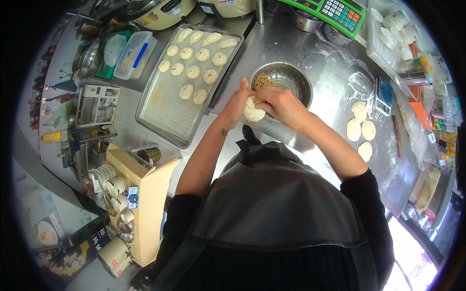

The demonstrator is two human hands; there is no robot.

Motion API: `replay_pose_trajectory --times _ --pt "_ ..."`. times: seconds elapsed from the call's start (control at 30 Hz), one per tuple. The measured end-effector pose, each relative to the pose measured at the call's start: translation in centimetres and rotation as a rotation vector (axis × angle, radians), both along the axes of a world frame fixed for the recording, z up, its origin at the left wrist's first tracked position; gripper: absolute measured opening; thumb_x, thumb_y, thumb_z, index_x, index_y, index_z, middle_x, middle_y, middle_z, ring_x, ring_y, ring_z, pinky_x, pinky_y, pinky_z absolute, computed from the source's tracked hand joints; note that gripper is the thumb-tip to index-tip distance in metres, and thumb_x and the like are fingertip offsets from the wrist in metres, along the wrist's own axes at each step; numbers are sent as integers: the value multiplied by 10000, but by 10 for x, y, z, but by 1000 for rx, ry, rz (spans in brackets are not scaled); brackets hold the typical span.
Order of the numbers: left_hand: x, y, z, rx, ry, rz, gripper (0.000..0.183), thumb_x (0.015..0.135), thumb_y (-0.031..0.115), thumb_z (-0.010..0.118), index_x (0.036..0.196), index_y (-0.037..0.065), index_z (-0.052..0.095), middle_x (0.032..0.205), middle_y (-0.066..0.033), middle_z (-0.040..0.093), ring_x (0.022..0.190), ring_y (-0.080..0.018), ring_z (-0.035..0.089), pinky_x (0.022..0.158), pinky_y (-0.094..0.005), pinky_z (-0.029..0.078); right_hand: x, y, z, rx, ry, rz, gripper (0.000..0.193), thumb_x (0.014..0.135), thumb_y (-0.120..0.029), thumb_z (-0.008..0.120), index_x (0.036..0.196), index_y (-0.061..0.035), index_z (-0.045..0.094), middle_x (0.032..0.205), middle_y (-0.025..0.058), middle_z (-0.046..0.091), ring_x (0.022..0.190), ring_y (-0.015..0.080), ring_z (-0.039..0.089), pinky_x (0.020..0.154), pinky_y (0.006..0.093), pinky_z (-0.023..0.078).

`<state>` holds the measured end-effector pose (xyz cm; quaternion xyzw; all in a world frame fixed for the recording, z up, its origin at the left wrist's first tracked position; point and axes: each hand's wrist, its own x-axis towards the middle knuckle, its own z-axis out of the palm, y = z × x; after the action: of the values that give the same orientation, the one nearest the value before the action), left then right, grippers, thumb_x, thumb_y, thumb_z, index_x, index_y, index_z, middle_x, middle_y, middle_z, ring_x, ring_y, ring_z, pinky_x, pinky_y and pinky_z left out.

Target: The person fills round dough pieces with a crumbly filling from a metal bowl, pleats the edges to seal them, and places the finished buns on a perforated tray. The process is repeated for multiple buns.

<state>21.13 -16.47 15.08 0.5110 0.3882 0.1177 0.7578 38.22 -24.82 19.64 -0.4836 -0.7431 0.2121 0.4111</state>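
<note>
A pleated dough bun (pixel 254 112) rests in my left hand (pixel 236 105), whose fingers curl round its side while the thumb points up. My right hand (pixel 282 104) pinches the gathered dough at the bun's edge. Both hands are at the near rim of a round steel bowl (pixel 307 83). Minced filling (pixel 262 79) lies in the bowl's left part, and my right hand hides some of it. To the left, a perforated metal tray (pixel 170 116) carries several shaped buns (pixel 193 72), round ones and a few long pleated ones at the far end.
Several flat dough rounds (pixel 368 130) lie on the floured steel counter (pixel 330 111) at the right. Near them are a rolling pin (pixel 397 136) and a small scale (pixel 384 92). A green scale (pixel 335 15) stands at the back. Lidded plastic boxes (pixel 135 56) sit left of the tray.
</note>
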Motion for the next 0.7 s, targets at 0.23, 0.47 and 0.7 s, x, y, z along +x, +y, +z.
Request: replay_pose_trajectory --times 0.23,0.47,0.7 --pt "-9 -5 7 -144 -140 107 871 918 793 158 1132 65 585 868 -73 661 650 -123 618 443 -250 430 -2 -1 -10 -71 71 -100 84 819 -82 695 889 -38 679 824 129 642 774 321 639 702 415 525" --pt "-6 -5 3 -207 -66 93 1016 876 836 158 1200 -41 556 977 -159 671 786 -219 692 637 -342 572 3 -1 1 1 -64 2 147 802 -98 705 937 -48 677 841 113 618 796 320 643 678 415 528" --pt "-7 -3 -3 -332 -97 -16 1033 874 836 145 1197 -66 531 955 -156 659 770 -248 689 590 -357 569 3 -3 -5 117 -230 111 152 807 -90 719 929 -20 658 829 114 605 765 311 630 676 398 521"
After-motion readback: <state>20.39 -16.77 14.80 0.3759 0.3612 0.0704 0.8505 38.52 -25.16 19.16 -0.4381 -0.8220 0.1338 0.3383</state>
